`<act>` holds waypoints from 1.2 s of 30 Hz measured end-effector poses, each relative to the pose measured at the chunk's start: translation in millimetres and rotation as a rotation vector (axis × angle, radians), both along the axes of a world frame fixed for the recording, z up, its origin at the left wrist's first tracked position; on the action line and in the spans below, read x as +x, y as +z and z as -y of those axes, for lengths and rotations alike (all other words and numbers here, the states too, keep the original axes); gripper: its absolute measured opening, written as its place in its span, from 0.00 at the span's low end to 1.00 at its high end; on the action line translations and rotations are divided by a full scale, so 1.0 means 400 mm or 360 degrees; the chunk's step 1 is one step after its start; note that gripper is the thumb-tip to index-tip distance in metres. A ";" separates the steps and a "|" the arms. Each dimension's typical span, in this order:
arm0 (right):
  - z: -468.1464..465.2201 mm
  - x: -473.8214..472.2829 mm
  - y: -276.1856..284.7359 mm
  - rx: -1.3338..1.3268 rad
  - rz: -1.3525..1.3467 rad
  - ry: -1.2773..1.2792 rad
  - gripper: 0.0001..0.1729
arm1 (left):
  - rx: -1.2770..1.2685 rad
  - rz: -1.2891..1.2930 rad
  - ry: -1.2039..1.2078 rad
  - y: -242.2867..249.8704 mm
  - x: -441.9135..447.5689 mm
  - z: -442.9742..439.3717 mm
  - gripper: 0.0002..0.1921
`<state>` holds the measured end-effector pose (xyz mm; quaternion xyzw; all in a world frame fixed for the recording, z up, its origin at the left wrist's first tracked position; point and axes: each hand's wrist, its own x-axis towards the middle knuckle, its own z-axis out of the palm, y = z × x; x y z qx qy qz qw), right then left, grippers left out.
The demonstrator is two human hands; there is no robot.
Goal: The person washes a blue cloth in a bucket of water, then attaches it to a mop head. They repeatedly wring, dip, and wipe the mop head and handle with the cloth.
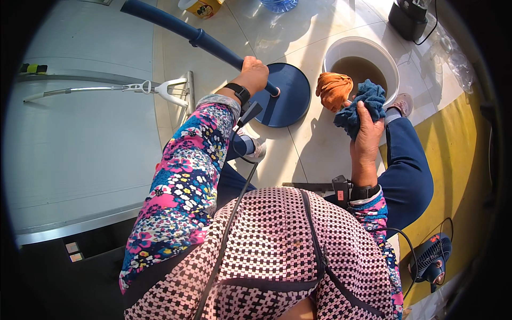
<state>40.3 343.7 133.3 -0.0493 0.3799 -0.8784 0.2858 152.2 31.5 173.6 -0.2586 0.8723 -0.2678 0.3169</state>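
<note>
My left hand (256,74) is closed around the dark blue pole (218,47) of a pedestal fan stand. The pole leans up to the left from its round blue base (286,102), which rests on the floor. In my right hand (366,128) is a bunched blue cloth (366,100), above the near rim of a white plastic bucket (394,64). Murky brown water (362,69) fills part of the bucket. An orange cloth (335,91) lies over the bucket's left rim, close to my right fingertips; whether they touch it is unclear.
A squeeze mop (164,89) leans left against a white panel (84,160). At lower right, a blue fan motor part (434,256) lies on a yellow mat (448,160). A black appliance (408,20), clear plastic (458,64) and a yellow tub (204,8) stand farther off.
</note>
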 end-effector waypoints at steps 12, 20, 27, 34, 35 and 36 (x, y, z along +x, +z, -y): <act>0.006 0.030 -0.014 0.0069 -0.0085 0.0046 0.19 | -0.0198 0.0267 -0.0129 -0.043 0.049 0.047 0.09; 0.008 0.030 0.001 0.0070 -0.0077 0.0071 0.14 | -0.0128 -0.0077 -0.0045 -0.023 0.230 0.090 0.06; -0.008 0.063 -0.036 0.0390 -0.0524 0.0331 0.24 | -0.0001 -0.0434 -0.0080 -0.020 0.420 0.093 0.05; -0.004 0.093 -0.120 0.0596 -0.0732 0.0550 0.28 | 0.0558 -0.0321 0.0346 -0.005 0.510 0.071 0.15; 0.001 0.095 -0.127 0.0592 -0.0773 0.0574 0.28 | 0.0632 -0.0300 0.0396 0.000 0.514 0.066 0.15; 0.010 0.094 -0.135 0.0604 -0.0710 0.0614 0.31 | 0.0665 -0.0269 0.0380 0.000 0.518 0.060 0.17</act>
